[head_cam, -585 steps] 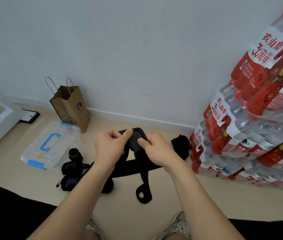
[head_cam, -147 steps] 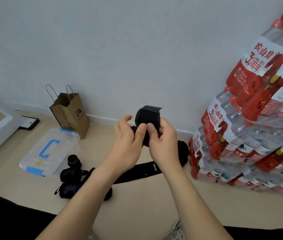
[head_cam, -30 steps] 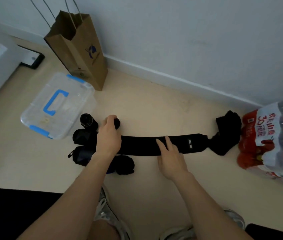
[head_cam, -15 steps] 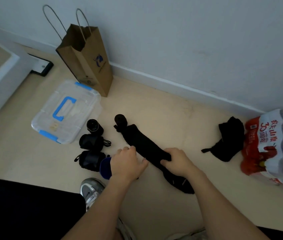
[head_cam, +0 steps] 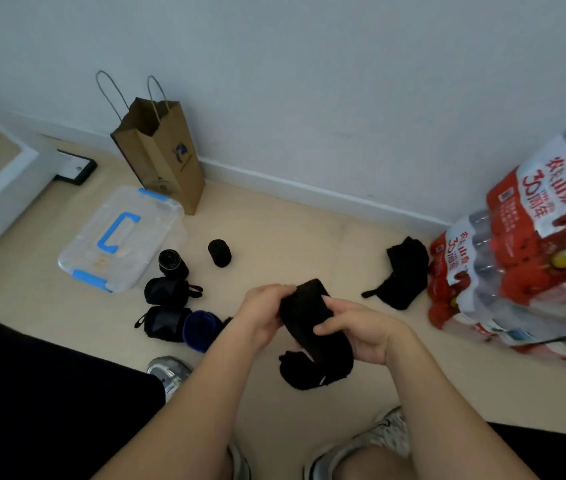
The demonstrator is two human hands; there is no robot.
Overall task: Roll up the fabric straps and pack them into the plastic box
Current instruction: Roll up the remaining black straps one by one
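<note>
Holding soft black strap (head_cam: pixel 304 317) between curled fingers (head_cam: pixel 326 329) of left hand (head_cam: pixel 261 317) and right hand (head_cam: pixel 361 330), tail hanging below. Probably light, floppy, quick to unwind; best pinched across full width. Well left of the fingers: closed plastic box (head_cam: pixel 119 237).

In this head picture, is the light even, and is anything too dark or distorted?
Head view: soft, even light, no strong glare; the black strap in the left hand and right hand shows almost no folds, too dark; the water bottle packs at the right edge lean, likely wide-angle distortion.
</note>
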